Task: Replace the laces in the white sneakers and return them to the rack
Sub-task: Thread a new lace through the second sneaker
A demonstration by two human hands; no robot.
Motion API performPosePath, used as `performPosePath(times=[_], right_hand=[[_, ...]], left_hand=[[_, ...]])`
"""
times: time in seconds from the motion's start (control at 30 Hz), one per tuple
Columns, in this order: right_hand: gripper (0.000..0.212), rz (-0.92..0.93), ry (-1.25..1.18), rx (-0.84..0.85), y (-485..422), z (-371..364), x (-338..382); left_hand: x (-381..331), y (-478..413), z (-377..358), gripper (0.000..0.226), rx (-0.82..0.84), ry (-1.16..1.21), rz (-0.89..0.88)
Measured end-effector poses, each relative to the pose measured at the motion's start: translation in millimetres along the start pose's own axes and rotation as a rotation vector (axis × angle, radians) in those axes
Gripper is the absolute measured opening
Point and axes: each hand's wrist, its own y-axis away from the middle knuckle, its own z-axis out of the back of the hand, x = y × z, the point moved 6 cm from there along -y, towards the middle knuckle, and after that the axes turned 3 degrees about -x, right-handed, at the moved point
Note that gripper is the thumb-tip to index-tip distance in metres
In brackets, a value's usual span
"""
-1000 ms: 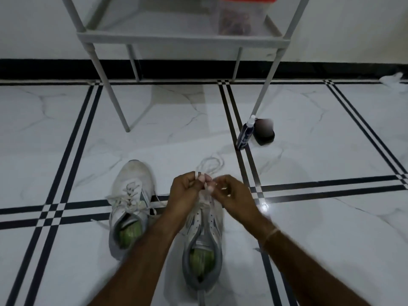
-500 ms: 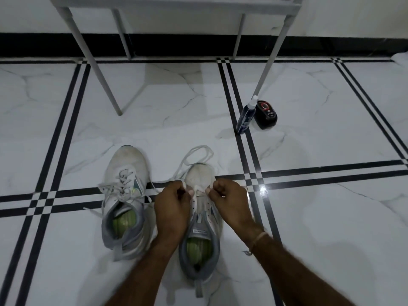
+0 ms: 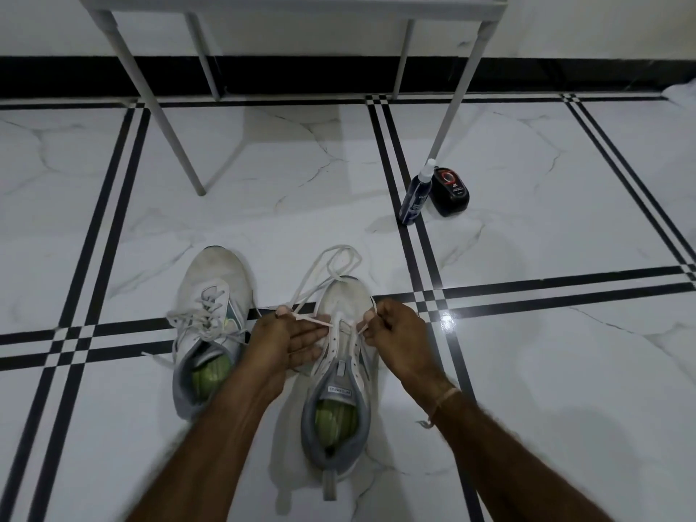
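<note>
Head view: our left hand (image 3: 288, 335) and right hand (image 3: 393, 327) each pinch the limp, light white lace (image 3: 312, 320) over the sneaker (image 3: 344, 299) on the floor (image 3: 527, 371); we judge its stiff tips best for threading.

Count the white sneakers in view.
2. Laced sneaker left of the left hand; second sneaker between left and right hand, both holding its lace. The rack top is cropped; more may hide.
</note>
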Motion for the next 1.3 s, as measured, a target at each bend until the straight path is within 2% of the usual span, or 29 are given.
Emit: performPosePath(times=[0.13,0.23,0.37,0.47,0.57,0.83,1.3], right_hand=[[0.019,-0.043,-0.056,0.006,1.0,2.2,3.4],[0.021,-0.085,-0.11,0.013,0.2,1.9,2.9],[0.025,-0.148,-0.19,0.042,2.6,3.4,8.6],[0.028,-0.091,-0.236,0.049,1.9,12.4,32.3],[0.029,0.015,-0.298,0.046,2.4,26.4,68.1],[0.03,0.209,-0.164,-0.006,4.4,62.7,158.9],[0.021,0.471,-0.44,-0.073,35.5,128.8,311.1]], left_hand=[[-0.9,-0.1,2.5,0.047,0.091,0.197,0.13],[0.8,2.9,1.6,0.046,0.083,0.216,0.134],[-15.3,12.4,-3.2,0.03,-0.056,-0.006,-0.177],[-41.0,23.7,-21.1,0.02,-0.004,-0.095,-0.351],[-64.0,39.8,-39.8,0.02,0.081,-0.114,-0.419],[-128.9,91.8,-71.0,0.024,0.146,-0.018,-0.615],[-246.0,209.9,-93.0,0.024,0.209,0.052,-0.972]])
